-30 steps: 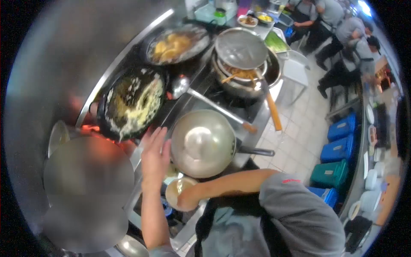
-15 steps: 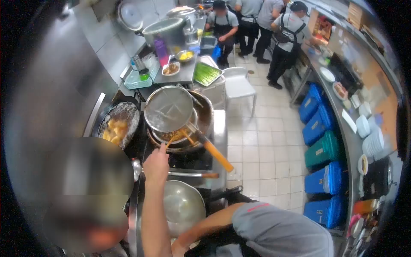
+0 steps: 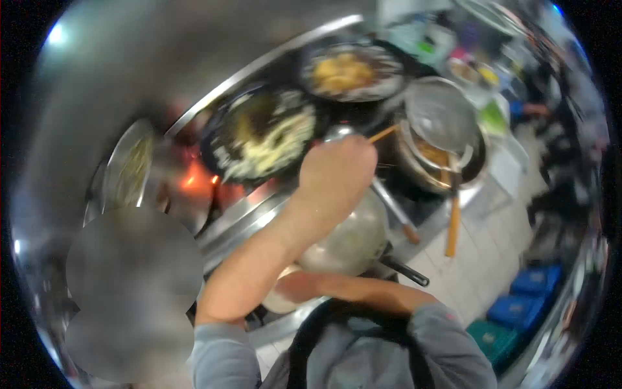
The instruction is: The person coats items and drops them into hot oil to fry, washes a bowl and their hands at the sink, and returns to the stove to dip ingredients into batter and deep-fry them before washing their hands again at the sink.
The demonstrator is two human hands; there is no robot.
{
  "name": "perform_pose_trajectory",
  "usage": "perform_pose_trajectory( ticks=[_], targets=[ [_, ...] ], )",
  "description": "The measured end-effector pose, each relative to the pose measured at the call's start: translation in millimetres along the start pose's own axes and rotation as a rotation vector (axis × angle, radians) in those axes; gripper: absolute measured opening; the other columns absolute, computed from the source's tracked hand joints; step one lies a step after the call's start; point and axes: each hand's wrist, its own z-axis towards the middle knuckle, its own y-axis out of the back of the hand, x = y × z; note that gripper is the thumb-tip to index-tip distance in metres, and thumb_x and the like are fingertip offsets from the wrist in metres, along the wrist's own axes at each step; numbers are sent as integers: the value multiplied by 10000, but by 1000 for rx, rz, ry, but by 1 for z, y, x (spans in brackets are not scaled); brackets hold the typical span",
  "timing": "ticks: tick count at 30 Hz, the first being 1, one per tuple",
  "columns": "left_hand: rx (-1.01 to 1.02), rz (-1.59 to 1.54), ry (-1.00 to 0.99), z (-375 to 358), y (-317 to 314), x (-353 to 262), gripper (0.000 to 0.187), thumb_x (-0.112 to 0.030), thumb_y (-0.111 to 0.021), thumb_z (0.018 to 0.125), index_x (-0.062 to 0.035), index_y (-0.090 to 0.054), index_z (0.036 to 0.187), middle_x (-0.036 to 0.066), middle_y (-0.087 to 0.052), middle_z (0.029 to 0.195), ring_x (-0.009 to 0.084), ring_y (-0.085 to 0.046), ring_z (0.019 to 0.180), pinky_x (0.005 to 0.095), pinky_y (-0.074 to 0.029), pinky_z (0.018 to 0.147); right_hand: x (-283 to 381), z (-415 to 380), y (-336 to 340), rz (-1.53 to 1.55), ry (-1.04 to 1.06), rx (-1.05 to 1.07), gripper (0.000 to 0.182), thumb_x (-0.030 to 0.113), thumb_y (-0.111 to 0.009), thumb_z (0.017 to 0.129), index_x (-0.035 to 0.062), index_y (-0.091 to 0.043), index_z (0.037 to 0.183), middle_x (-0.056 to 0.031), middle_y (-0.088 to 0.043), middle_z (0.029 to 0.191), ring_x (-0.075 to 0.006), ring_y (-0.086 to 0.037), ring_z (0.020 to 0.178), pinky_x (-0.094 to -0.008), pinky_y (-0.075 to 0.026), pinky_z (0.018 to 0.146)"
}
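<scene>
My left hand point(image 3: 340, 165), blurred, is closed around a thin wooden stick point(image 3: 383, 134) that points right, toward the large pot point(image 3: 481, 165). A round mesh strainer point(image 3: 439, 111) with an orange handle point(image 3: 452, 227) rests over that pot. Below my left forearm lies a wide metal pan point(image 3: 353, 240) with a black handle point(image 3: 407, 270). My right hand point(image 3: 295, 286) is at this pan's lower left, over a pale round thing point(image 3: 280, 298); its fingers are smeared. A utensil with a wooden handle tip point(image 3: 411, 233) lies between the pan and the pot.
Behind my left hand are a dark wok with pale yellow food point(image 3: 265, 139) and another with yellow pieces point(image 3: 350, 72). Flames point(image 3: 194, 178) glow beside a tilted pan point(image 3: 133, 165) at left. Blue bins point(image 3: 518, 311) and a green bin point(image 3: 492, 340) stand lower right.
The view has swung left, bringing the flames and a second wok into sight. My left hand has moved away from the pot with the stick. My right hand now shows near the pan.
</scene>
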Motion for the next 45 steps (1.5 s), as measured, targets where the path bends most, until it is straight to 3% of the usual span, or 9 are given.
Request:
perform_pose_trajectory(
  ticks=[1, 4, 11, 20, 25, 38, 40, 43, 45],
  targets=[
    [-77, 68, 64, -14, 11, 22, 98, -46, -574, 833, -11, -659, 868, 189, -689, 850, 346, -712, 784, 441, -582, 687, 17, -5, 27, -30, -164, 198, 184, 129, -562, 872, 21, -663, 982, -198, -691, 985, -374, -679, 928, -463, -542, 822],
    [-24, 230, 307, -39, 57, 98, 100, -26, -606, 810, 0, -688, 862, 223, -702, 890, 359, -719, 829, 441, -589, 723, 26, -1, 44, 0, -241, 256, 153, 120, -560, 865, 35, -670, 928, -204, -685, 987, -375, -680, 937, -469, -542, 812],
    [85, 193, 780, -68, 62, 222, 189, -45, -610, 841, 12, -700, 997, 253, -699, 1025, 403, -691, 982, 491, -561, 848, 16, -4, 32, 48, -116, 246, 158, 146, -551, 895, 21, -638, 937, -187, -672, 986, -379, -665, 942, -482, -536, 800],
    [207, 185, 872, -31, -17, 263, 290, -74, -576, 885, -27, -707, 1140, 228, -657, 1229, 367, -637, 1163, 466, -537, 936, 8, -1, 28, 22, -188, 312, 236, 199, -485, 965, 51, -619, 1090, -181, -668, 1011, -362, -661, 944, -469, -527, 829],
    [280, 99, 779, -14, -46, 284, 310, -87, -571, 886, -5, -685, 1163, 248, -640, 1249, 400, -601, 1200, 481, -508, 978, -3, -10, 16, 24, -28, 207, 268, 145, -498, 933, 15, -618, 1135, -175, -664, 978, -350, -667, 908, -458, -531, 809],
    [163, 118, 922, -16, -44, 293, 303, -92, -596, 877, -24, -694, 1155, 268, -639, 1230, 394, -604, 1190, 476, -512, 971, 0, -8, 22, 145, -133, 189, 245, 118, -504, 918, 26, -599, 1125, -191, -658, 949, -373, -661, 890, -465, -524, 786],
    [304, 143, 862, -11, -50, 297, 307, -78, -595, 868, -18, -694, 1152, 262, -637, 1244, 384, -597, 1210, 468, -515, 968, 11, -9, 41, 250, -174, 62, 143, 151, -566, 875, 25, -617, 922, -220, -680, 849, -403, -671, 828, -516, -522, 743],
    [234, 46, 852, 1, -58, 301, 256, -48, -625, 828, 40, -695, 1059, 294, -660, 1152, 414, -640, 1120, 456, -519, 951, 7, -7, 38, 294, -173, 30, 127, 144, -574, 864, 24, -608, 889, -222, -665, 822, -416, -654, 786, -524, -498, 719],
    [211, 35, 855, 6, -60, 302, 261, -56, -630, 825, 41, -693, 1059, 295, -664, 1140, 417, -641, 1116, 454, -519, 946, 5, -7, 38, 266, -174, 76, 159, 140, -546, 900, 38, -617, 1000, -215, -667, 866, -400, -657, 814, -501, -508, 744]
  ],
)
